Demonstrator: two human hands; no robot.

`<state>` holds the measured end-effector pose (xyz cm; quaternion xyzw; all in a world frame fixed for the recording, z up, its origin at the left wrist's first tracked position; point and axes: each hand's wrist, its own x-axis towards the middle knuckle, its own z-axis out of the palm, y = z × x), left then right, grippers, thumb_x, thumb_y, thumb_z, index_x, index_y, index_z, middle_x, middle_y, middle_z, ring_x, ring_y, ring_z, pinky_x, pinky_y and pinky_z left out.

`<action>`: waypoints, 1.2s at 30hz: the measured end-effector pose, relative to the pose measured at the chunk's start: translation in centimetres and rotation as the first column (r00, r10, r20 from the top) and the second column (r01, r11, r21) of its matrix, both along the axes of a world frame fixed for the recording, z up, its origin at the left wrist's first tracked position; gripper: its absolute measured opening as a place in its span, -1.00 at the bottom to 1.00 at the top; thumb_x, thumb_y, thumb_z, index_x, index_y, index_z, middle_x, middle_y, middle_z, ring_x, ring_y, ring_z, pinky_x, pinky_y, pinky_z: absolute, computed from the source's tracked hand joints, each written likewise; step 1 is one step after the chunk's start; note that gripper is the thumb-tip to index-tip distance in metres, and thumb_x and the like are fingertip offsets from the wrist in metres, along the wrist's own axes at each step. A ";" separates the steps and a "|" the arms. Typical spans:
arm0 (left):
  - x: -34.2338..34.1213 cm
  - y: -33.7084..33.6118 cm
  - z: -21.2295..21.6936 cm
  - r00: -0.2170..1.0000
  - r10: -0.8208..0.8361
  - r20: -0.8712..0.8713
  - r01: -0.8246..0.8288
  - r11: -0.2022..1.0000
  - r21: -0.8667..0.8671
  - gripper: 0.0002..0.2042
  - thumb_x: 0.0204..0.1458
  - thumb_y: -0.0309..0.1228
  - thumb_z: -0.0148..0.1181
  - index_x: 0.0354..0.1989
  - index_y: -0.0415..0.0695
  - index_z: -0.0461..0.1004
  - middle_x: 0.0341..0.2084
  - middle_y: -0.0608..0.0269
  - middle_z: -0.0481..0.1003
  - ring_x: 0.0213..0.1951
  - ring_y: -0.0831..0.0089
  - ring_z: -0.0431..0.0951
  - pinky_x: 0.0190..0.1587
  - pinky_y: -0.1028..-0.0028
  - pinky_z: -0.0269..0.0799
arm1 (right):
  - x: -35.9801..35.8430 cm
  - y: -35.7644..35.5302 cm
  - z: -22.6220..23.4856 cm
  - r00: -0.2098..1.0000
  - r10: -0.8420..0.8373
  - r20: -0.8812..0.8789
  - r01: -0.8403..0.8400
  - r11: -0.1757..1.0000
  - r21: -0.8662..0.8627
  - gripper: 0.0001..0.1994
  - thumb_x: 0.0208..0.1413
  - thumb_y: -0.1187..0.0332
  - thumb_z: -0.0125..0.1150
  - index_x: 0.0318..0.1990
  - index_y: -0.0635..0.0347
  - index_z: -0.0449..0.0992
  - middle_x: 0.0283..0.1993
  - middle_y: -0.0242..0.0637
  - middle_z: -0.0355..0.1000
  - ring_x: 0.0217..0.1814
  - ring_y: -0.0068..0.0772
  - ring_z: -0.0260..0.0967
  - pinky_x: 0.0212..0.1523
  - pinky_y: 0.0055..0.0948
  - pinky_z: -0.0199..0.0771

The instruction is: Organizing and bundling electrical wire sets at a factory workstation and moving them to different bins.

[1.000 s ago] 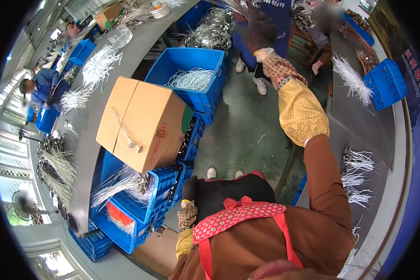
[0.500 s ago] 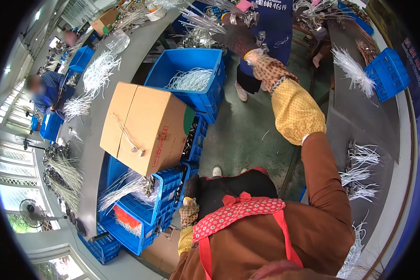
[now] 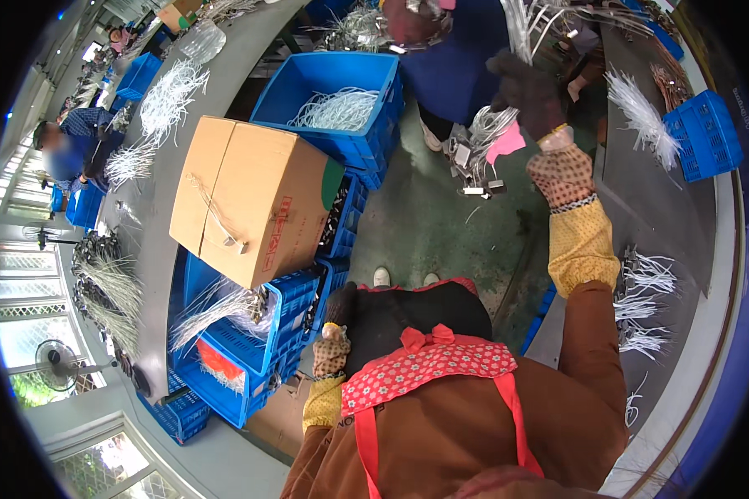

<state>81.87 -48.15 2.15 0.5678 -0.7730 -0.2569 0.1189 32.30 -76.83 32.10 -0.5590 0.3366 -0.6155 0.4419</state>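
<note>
Stretched forward at upper right, my right hand [image 3: 534,96] in a dark glove is closed around a cable bundle [image 3: 493,126]. Its white strands stick up above the hand, and small connectors dangle below. A piece of pink paper [image 3: 506,144] hangs at the bundle, beside my wrist. My left hand [image 3: 339,309], also dark-gloved, is low by the left side of my black apron [image 3: 429,328]; its fingers are too dark to make out. Close by stand a blue crate [image 3: 295,303] with cables and a cardboard box [image 3: 233,195].
A person in a blue apron [image 3: 466,62] stands ahead, a dark-gloved hand [image 3: 412,23] near more cables. A blue bin [image 3: 262,108] holds white cables. Cable bundles lie on the left table [image 3: 216,79] and the right table [image 3: 682,241]. A blue basket [image 3: 703,137] stands on the right.
My right hand has swung right and back toward me, bringing the cable bundle away from the person ahead. My left hand stays near my apron, and the whole view has shifted slightly.
</note>
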 end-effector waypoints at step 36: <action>11.4 8.4 0.4 0.733 0.677 0.066 -0.583 0.576 0.573 -0.68 0.16 -0.20 0.06 -0.23 -0.27 0.48 -0.40 0.05 0.58 -0.37 0.16 0.60 -0.23 0.22 0.44 | 23.5 12.5 -27.8 0.863 0.284 -0.418 0.324 0.325 0.889 -0.70 0.00 0.17 0.29 -0.31 0.27 0.61 -0.55 -0.39 0.30 -0.56 -0.49 0.31 -0.42 -0.39 0.52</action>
